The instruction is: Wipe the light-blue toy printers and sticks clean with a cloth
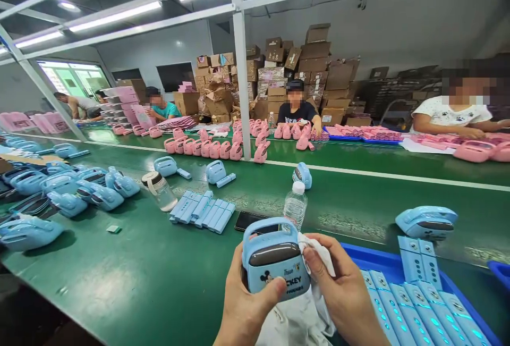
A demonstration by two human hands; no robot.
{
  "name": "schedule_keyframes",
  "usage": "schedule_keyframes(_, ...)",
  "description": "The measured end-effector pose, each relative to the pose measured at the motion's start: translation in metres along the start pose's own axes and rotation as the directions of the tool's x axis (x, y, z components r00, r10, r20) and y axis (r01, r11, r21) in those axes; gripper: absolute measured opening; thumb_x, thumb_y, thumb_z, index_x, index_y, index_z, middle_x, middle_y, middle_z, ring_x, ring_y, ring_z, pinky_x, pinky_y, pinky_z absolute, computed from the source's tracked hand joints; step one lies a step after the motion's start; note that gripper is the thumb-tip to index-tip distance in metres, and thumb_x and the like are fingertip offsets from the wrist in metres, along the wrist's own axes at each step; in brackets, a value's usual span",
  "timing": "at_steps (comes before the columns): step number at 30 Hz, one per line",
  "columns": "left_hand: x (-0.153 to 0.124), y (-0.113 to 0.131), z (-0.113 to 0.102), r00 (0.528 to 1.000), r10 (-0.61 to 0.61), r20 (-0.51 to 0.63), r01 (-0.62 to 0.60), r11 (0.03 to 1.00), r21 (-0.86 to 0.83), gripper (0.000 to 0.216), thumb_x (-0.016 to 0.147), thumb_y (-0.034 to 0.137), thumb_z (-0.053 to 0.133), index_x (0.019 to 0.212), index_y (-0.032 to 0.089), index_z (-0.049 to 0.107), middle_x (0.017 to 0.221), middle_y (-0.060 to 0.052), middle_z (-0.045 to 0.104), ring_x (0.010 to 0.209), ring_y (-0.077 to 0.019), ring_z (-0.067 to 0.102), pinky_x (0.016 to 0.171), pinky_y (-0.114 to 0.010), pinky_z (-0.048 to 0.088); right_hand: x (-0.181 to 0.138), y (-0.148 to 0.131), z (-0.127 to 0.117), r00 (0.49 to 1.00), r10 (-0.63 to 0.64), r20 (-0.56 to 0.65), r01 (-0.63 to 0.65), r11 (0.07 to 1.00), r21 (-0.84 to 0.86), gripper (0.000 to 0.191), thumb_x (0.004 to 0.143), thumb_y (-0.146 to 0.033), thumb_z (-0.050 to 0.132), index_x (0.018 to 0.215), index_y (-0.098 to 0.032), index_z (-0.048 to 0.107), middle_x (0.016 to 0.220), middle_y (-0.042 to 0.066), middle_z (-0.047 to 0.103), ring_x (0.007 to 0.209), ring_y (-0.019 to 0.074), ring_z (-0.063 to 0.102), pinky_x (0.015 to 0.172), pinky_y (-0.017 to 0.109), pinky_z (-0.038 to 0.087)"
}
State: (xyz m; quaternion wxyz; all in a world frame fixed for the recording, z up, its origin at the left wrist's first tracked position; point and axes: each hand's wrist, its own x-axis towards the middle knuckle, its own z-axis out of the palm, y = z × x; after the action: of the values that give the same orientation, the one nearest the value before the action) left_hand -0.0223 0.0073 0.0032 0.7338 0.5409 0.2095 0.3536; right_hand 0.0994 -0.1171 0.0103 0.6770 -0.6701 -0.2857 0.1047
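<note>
A light blue handled device with a dark panel and a Mickey print [255, 278] is held up before me, its handle on top. My left hand [249, 303] is closed around its left side, the thumb across the printed front. With my right hand [338, 282] I pinch a white cloth [319, 247] against its right edge. More white cloth [297, 317] hangs below the device. Close to my right hand is a blue tray [358, 254] with several light blue strip-shaped microphones or covers [414, 303] in it; I cannot tell which.
Behind the device stand a clear water bottle [295, 205] and a black phone [247, 222]. Light blue strips [203, 210] and a glass bottle [159, 192] lie left of them. Blue devices [66, 189] crowd the left. Across the green table [159, 266], several people work among pink devices [207, 148].
</note>
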Motion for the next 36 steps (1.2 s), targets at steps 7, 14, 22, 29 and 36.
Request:
schedule_keyframes(7,0.005,-0.005,-0.004,0.990,-0.117,0.078,0.133,0.959,-0.251,0.086,0.071,0.060,0.086,0.139,0.019,0.055,0.118,-0.016,0.077,0.117,-0.0417,0.069,0.093,-0.049,0.060,-0.023,-0.005,0.026,0.950,0.310,0.039,-0.298,0.861,0.412,0.050,0.095,-0.065,0.067,0.129,-0.029,0.070,0.127,0.005,0.075,0.118,0.0271,0.070,0.091,0.029,0.063)
schedule_keyframes(14,-0.004,0.013,0.007,0.988,0.123,-0.090,-0.126,0.992,-0.024,0.083,0.075,0.063,0.085,0.141,0.024,0.053,0.134,-0.013,0.070,0.129,-0.0356,0.064,0.103,-0.040,0.057,-0.035,-0.007,0.032,0.954,0.265,-0.143,-0.176,0.877,0.448,0.050,0.093,-0.063,0.069,0.132,-0.032,0.070,0.130,0.006,0.075,0.119,0.0290,0.071,0.090,0.031,0.064)
schedule_keyframes(22,-0.008,0.029,-0.011,0.988,-0.134,0.082,0.156,0.900,-0.406,0.093,0.060,0.064,0.093,0.141,0.027,0.064,0.128,-0.010,0.076,0.120,-0.0389,0.069,0.103,-0.045,0.057,-0.044,0.005,0.036,0.802,-0.594,0.054,0.593,0.783,-0.187,0.036,0.108,-0.027,0.056,0.142,-0.036,0.062,0.140,0.002,0.070,0.128,0.0194,0.067,0.112,0.027,0.052)
schedule_keyframes(29,-0.005,0.040,0.012,0.847,-0.499,0.184,0.464,0.524,-0.714,0.065,0.103,0.065,0.041,0.108,0.015,0.083,0.115,-0.016,0.082,0.103,-0.0265,0.078,0.096,-0.036,0.059,-0.029,0.013,0.033,0.835,-0.545,-0.073,0.485,0.793,-0.370,0.041,0.106,-0.018,0.057,0.144,-0.032,0.058,0.139,0.004,0.066,0.126,0.0195,0.065,0.105,0.030,0.056)
schedule_keyframes(36,-0.005,0.021,0.012,0.836,-0.545,0.062,0.446,0.608,-0.657,0.049,0.096,0.056,0.061,0.101,0.012,0.082,0.088,-0.012,0.083,0.089,-0.0281,0.079,0.089,-0.038,0.063,-0.043,0.011,0.045,0.649,-0.761,0.007,0.633,0.535,-0.559,0.040,0.095,-0.006,0.070,0.129,-0.026,0.071,0.106,0.007,0.065,0.099,0.0229,0.061,0.086,0.036,0.055)
